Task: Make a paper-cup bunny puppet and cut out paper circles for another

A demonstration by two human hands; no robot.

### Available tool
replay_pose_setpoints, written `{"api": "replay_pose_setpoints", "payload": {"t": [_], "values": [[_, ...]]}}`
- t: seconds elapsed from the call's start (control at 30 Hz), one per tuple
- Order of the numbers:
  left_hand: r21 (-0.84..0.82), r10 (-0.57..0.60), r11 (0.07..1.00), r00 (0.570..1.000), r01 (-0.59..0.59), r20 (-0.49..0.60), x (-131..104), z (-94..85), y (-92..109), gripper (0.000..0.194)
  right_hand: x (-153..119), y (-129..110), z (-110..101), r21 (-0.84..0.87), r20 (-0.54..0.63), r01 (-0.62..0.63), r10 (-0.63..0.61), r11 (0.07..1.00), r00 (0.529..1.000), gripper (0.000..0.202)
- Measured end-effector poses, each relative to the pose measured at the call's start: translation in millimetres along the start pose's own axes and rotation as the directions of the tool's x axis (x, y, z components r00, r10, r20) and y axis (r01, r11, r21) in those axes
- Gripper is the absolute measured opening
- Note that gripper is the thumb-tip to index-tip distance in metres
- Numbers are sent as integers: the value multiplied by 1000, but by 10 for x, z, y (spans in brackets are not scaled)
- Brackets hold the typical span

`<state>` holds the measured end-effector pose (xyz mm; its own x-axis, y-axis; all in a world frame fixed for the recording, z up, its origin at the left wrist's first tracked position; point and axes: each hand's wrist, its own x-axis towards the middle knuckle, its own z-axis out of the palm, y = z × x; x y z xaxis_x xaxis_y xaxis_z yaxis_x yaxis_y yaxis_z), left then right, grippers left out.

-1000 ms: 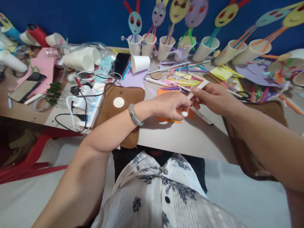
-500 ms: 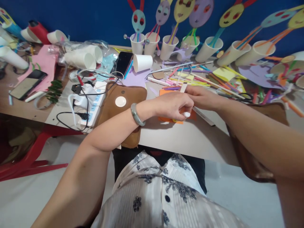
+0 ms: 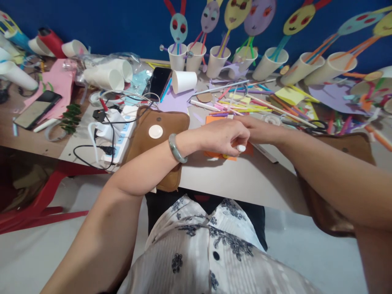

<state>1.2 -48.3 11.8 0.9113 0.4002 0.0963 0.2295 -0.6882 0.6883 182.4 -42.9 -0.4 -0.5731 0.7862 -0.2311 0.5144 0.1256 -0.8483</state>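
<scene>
My left hand (image 3: 226, 135), with a grey-green bangle (image 3: 177, 148) at the wrist, is curled closed over orange paper (image 3: 214, 119) on the table. What its fingers grip is hidden beneath it. Close behind and to its right, my right hand (image 3: 259, 129) reaches in, its fingers mostly covered by the left. A small white strip (image 3: 230, 116) shows just beyond the fingertips; which hand touches it I cannot tell. A slim white stick-like piece (image 3: 266, 153) lies on the table below my right wrist. A clear tape roll (image 3: 272, 119) sits behind that wrist.
Paper cups (image 3: 218, 61) with paper-faced straw figures line the back wall. Coloured straws (image 3: 254, 102) and black-handled scissors (image 3: 317, 125) lie beyond my hands. On the left are a brown pouch (image 3: 159, 118), a power strip (image 3: 124, 130) with cords, and a phone (image 3: 38, 109).
My right hand has shifted slightly down and behind my left. The white strip that stood up by its fingertips now shows only a small end. The tape roll has come into view.
</scene>
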Motion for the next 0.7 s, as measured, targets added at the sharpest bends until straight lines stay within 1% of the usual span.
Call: {"api": "replay_pose_setpoints", "payload": {"t": [0.1, 0.2, 0.33, 0.4, 0.47, 0.57, 0.6, 0.63, 0.67, 0.7], "values": [[9, -7, 1000, 1000, 7, 9, 0, -2, 0, 13, -2, 35, -6, -28, -17, 8, -9, 1000, 1000, 22], [17, -13, 1000, 1000, 13, 10, -4, -14, 24, 12, -3, 12, 0, -70, -29, 0, -2, 998, 1000, 24], [25, -15, 1000, 1000, 14, 14, -7, -22, 41, 11, -10, -24, 2, -131, -52, -98, 91, 987, 994, 33], [24, -6, 1000, 1000, 6, 0, -7, -15, 30, 12, -17, -3, -13, -124, -81, -121, 112, 985, 990, 32], [17, -1, 1000, 1000, 1, -13, -6, -5, 12, 13, -32, 38, -27, -104, -103, -94, 83, 990, 991, 27], [0, -1, 1000, 1000, 2, -15, -5, 6, -5, 13, -76, 94, -4, -81, -105, -15, 7, 997, 994, 21], [-4, -2, 1000, 1000, 2, -15, -6, 7, -5, 13, -99, 104, 22, -83, -132, 6, -17, 997, 991, 20], [-9, -3, 1000, 1000, 2, -16, -7, 5, -3, 12, -125, 111, 54, -93, -191, 23, -40, 995, 981, 20], [-13, -5, 1000, 1000, 5, -17, -9, 3, 1, 12, -153, 115, 88, -109, -272, 35, -63, 993, 960, 21], [-19, -9, 1000, 1000, 9, -17, -11, 1, 6, 11, -180, 118, 120, -128, -363, 41, -85, 991, 928, 22]]}}
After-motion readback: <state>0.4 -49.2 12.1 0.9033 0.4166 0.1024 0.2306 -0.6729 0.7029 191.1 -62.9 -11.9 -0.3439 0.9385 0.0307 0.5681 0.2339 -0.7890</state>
